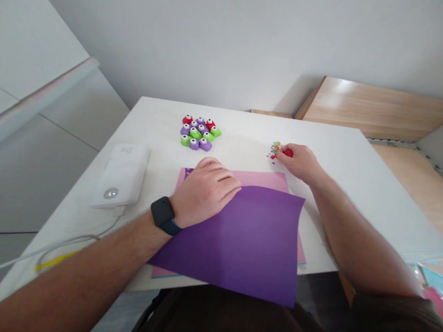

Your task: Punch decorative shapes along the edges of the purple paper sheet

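My left hand (pixel 206 189), with a black watch on the wrist, lies flat with fingers stretched on a purple paper sheet (pixel 242 244) that overhangs the table's front edge. Under it lies a pink sheet (pixel 270 179). My right hand (pixel 300 162) is closed around a small red paper punch (pixel 288 152) beside a little heap of coloured paper bits (pixel 274 150) on the white table (pixel 346 184).
A cluster of several red, purple and green paper punches (pixel 200 133) sits at the back middle of the table. A white device (pixel 121 175) with a cable lies at the left. A wooden bench (pixel 374 108) stands behind on the right.
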Demonstrator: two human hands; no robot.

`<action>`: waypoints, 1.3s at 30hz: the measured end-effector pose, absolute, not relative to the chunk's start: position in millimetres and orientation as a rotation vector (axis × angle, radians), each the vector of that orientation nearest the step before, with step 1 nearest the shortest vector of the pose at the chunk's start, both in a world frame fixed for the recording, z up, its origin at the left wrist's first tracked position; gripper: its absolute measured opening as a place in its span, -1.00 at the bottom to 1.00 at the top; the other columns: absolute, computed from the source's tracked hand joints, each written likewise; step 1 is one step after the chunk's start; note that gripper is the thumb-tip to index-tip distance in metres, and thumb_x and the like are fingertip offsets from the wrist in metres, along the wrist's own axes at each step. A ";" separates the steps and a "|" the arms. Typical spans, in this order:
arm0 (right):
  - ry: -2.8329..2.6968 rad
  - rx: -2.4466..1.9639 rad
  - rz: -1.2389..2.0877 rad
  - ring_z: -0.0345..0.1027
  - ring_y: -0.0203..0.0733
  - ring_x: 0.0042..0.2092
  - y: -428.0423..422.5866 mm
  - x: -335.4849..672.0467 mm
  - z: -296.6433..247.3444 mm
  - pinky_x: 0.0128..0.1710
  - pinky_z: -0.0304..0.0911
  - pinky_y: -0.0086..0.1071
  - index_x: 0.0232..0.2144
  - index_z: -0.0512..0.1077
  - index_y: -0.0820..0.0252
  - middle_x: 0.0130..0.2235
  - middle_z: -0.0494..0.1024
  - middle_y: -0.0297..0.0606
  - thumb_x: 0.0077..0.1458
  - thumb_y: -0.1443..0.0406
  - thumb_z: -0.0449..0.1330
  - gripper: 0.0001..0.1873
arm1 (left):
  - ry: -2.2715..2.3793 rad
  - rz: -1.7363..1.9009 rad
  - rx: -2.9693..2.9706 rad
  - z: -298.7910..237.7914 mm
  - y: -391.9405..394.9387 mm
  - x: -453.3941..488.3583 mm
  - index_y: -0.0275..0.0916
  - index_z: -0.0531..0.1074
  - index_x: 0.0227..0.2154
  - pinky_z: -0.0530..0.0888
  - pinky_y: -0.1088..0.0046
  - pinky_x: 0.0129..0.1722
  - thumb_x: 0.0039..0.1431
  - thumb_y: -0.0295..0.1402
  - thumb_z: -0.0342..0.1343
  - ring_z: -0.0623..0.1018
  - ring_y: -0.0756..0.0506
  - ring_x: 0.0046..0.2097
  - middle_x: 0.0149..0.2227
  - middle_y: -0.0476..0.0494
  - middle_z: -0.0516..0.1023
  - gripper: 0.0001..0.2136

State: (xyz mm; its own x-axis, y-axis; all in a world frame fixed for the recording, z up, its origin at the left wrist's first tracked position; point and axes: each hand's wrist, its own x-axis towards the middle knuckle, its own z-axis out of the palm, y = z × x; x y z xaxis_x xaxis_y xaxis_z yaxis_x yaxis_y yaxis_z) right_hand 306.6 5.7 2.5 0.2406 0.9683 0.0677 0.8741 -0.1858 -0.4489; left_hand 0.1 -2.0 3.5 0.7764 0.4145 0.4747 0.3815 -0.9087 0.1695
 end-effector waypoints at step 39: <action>-1.222 -1.308 1.459 0.26 -0.28 -0.38 -19.1 271.0 30.8 -0.43 0.04 -0.35 -0.18 0.34 0.15 -0.29 0.41 -0.31 0.22 0.19 0.18 -0.82 | 0.898 0.678 2.635 0.4 6.1 -2.1 -0.20 0.56 -0.31 0.38 0.34 -0.22 0.32 -0.33 0.12 0.56 -0.10 -0.27 -0.34 -0.06 0.63 -0.85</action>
State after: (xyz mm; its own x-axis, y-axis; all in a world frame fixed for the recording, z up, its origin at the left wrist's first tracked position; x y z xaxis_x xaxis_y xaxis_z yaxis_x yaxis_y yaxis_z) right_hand 271.0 -19.1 30.8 -0.1367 0.9686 -0.2079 0.0347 -0.2050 -0.9781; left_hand -2.1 6.1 0.4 0.6974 0.6300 0.3417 0.5009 -0.7695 0.3962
